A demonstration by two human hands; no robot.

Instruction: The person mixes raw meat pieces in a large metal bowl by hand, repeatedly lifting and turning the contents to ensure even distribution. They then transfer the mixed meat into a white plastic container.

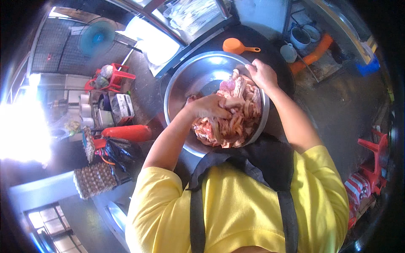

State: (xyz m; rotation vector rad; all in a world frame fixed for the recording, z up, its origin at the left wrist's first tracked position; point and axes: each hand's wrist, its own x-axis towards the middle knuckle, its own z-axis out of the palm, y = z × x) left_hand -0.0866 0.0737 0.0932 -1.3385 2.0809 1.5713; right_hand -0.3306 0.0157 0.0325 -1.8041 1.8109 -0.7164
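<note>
A large stainless steel bowl [180, 84] stands before me, with a heap of raw meat strips [223, 130] filling its right and near side. My left hand [211, 106] reaches over the near left rim and presses into the meat. Its fingers curl into the strips, and their tips are partly hidden. At the far right rim, my right hand [263, 74] grips the bowl's edge, thumb and fingers around it. Just beyond the bowl lies an orange plastic scoop [233, 46], its handle pointing right and touched by neither hand.
The bowl rests on a dark round surface [276, 46]. A red cylinder [126, 133] and stacked egg trays [95, 181] are to the left, with a fan [98, 37] farther off. Red plastic stools [375, 160] stand at right, pots [300, 38] and an orange pipe [312, 58] at far right.
</note>
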